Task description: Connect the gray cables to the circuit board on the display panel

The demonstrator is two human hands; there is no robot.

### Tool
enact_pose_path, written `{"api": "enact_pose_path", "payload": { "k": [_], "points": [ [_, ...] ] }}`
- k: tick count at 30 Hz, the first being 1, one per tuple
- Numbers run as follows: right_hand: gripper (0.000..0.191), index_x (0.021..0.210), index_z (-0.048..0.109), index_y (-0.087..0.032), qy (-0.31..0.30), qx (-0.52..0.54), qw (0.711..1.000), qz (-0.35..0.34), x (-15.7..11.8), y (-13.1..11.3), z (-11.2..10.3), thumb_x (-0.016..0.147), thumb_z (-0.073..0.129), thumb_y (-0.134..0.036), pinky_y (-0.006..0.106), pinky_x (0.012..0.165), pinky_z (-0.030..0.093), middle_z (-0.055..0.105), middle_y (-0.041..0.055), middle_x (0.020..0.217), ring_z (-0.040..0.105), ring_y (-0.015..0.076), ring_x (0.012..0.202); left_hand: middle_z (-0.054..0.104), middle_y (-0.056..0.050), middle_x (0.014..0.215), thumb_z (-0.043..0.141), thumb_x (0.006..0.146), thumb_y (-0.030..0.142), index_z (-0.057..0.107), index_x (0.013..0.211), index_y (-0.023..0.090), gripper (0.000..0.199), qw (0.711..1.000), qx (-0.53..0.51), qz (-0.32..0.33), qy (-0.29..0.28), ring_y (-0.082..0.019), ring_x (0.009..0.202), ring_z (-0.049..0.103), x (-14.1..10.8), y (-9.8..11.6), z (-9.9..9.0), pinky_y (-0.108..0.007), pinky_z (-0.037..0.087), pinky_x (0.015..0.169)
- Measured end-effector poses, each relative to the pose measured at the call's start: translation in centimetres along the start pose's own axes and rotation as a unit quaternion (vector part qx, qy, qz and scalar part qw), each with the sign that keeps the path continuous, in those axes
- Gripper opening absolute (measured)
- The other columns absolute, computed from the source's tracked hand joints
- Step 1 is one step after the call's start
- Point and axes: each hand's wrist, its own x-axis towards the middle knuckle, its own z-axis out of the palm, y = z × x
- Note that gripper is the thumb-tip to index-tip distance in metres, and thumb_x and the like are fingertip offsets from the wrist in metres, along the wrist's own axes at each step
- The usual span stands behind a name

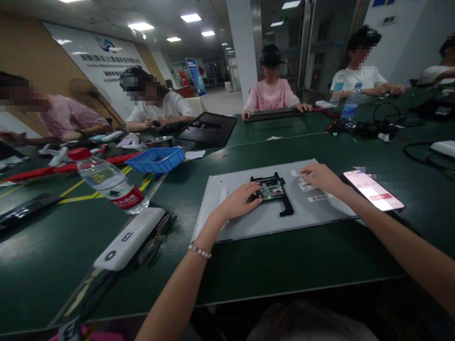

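Note:
A silver-grey flat panel (245,222), which looks like the back of a display, lies on the table before me. On its middle rests a black bracket (287,206) around a green circuit board (273,190). My left hand (241,201) holds the left side of the board, fingers at its upper edge and thumb at the lower left. To the right, my right hand (322,177) hovers over the panel by a white label (306,185), fingers loosely bent and apart, with nothing visible in them. A barcode strip (319,198) is stuck on the panel below that hand.
A lit phone (373,190) lies right of the panel. Leftward are a white power bank (130,239), eyeglasses (154,239), a red-capped water bottle (112,182) and a blue tray (156,159). Several people sit across the table, one with a dark panel (273,114).

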Motion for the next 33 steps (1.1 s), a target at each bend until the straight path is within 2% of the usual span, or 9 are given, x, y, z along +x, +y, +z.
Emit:
{"api": "enact_pose_path", "payload": {
  "k": [3, 6, 9, 11, 13, 16, 18, 27, 33],
  "points": [
    [0.029, 0.095, 0.069, -0.018, -0.013, -0.095, 0.995, -0.015, -0.3, -1.0, 0.1, 0.085, 0.052, -0.040, 0.034, 0.069, 0.047, 0.067, 0.0098, 0.095, 0.062, 0.0238, 0.084, 0.049, -0.009, 0.136, 0.043, 0.092, 0.038, 0.047, 0.129, 0.019, 0.042, 1.000, 0.001, 0.008, 0.000, -0.023, 0.128, 0.042, 0.0, 0.0, -0.1, -0.044, 0.033, 0.109],
    [0.023, 0.089, 0.069, -0.018, -0.016, -0.152, 0.988, -0.023, -0.5, -1.6, 0.4, 0.086, 0.050, -0.031, 0.032, 0.063, 0.045, 0.067, 0.0099, 0.090, 0.062, 0.0226, 0.078, 0.048, -0.010, 0.136, 0.043, 0.092, 0.038, 0.047, 0.129, 0.017, 0.042, 1.000, 0.007, 0.011, -0.002, -0.023, 0.128, 0.042, 0.0, 0.1, -0.2, -0.043, 0.033, 0.109],
    [0.027, 0.082, 0.069, -0.018, -0.017, -0.179, 0.983, -0.021, -0.5, -1.7, 0.4, 0.088, 0.043, -0.022, 0.032, 0.061, 0.045, 0.067, 0.0097, 0.084, 0.062, 0.0216, 0.074, 0.048, -0.011, 0.136, 0.043, 0.093, 0.038, 0.047, 0.129, 0.016, 0.043, 1.000, 0.014, 0.009, -0.004, -0.023, 0.128, 0.042, 0.0, 0.1, -0.1, -0.042, 0.033, 0.110],
    [0.028, 0.082, 0.069, -0.018, -0.011, -0.183, 0.983, -0.023, -0.5, -1.7, 0.2, 0.089, 0.042, -0.020, 0.033, 0.062, 0.046, 0.068, 0.0093, 0.084, 0.063, 0.0218, 0.074, 0.048, -0.010, 0.136, 0.042, 0.093, 0.038, 0.047, 0.129, 0.018, 0.042, 1.000, 0.015, 0.009, 0.000, -0.023, 0.128, 0.042, -0.1, 0.0, 0.0, -0.043, 0.033, 0.109],
    [0.027, 0.090, 0.069, -0.018, 0.019, -0.165, 0.985, -0.036, -0.4, -1.7, 0.1, 0.090, 0.043, -0.022, 0.033, 0.066, 0.047, 0.069, 0.0087, 0.090, 0.063, 0.0221, 0.079, 0.048, -0.009, 0.136, 0.042, 0.093, 0.039, 0.047, 0.129, 0.019, 0.042, 1.000, 0.015, 0.005, 0.002, -0.023, 0.128, 0.042, -0.1, 0.0, 0.0, -0.044, 0.033, 0.109],
    [0.027, 0.103, 0.067, -0.018, 0.066, -0.116, 0.988, -0.076, -0.1, -2.3, 0.2, 0.092, 0.044, -0.026, 0.033, 0.076, 0.048, 0.068, 0.0077, 0.102, 0.062, 0.0212, 0.091, 0.048, -0.009, 0.136, 0.043, 0.092, 0.040, 0.047, 0.129, 0.019, 0.043, 1.000, 0.017, -0.003, 0.003, -0.023, 0.128, 0.042, -0.2, -0.1, 0.1, -0.045, 0.033, 0.108],
    [0.026, 0.104, 0.067, -0.019, 0.072, -0.095, 0.987, -0.108, 0.5, -3.2, 0.4, 0.093, 0.045, -0.026, 0.033, 0.079, 0.046, 0.067, 0.0073, 0.105, 0.060, 0.0205, 0.095, 0.048, -0.010, 0.136, 0.042, 0.093, 0.041, 0.047, 0.129, 0.018, 0.043, 1.000, 0.021, -0.002, 0.002, -0.023, 0.128, 0.042, -0.2, -0.1, 0.0, -0.044, 0.033, 0.108],
    [0.025, 0.096, 0.069, -0.018, 0.029, -0.132, 0.970, -0.202, 5.4, -8.3, 2.2, 0.092, 0.045, -0.019, 0.032, 0.081, 0.041, 0.068, 0.0099, 0.099, 0.055, 0.0226, 0.097, 0.051, -0.010, 0.133, 0.044, 0.092, 0.039, 0.049, 0.126, 0.019, 0.040, 1.000, 0.020, 0.003, 0.003, -0.024, 0.126, 0.044, -0.1, 0.2, 0.0, -0.044, 0.035, 0.107],
    [0.022, 0.087, 0.072, -0.019, -0.025, -0.129, 0.982, -0.135, 6.1, -7.9, 3.7, 0.087, 0.050, -0.017, 0.030, 0.078, 0.042, 0.071, 0.0091, 0.090, 0.060, 0.0216, 0.091, 0.049, -0.010, 0.135, 0.044, 0.091, 0.039, 0.050, 0.126, 0.017, 0.040, 1.000, 0.017, 0.007, 0.002, -0.024, 0.126, 0.043, 0.0, 0.1, 0.1, -0.044, 0.033, 0.109]
  ]
}}
